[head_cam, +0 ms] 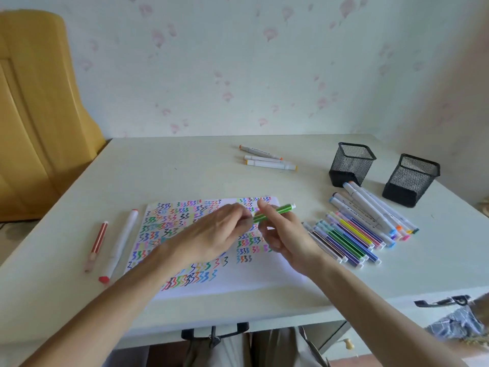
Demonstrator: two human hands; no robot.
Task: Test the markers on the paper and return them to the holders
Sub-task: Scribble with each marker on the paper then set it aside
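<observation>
Your right hand (284, 238) pinches slim green plastic marker (275, 212) over scribbled white paper sheet (254, 276), left hand (219, 233) fingers closed on its near end, table middle.

Single wide-angle camera sat on my head, faced forward and down, close over counter (185, 168); wall (238, 62) filled upper frame.

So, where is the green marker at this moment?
The green marker is held between both hands, left hand and right hand, above the paper's right half.
</observation>
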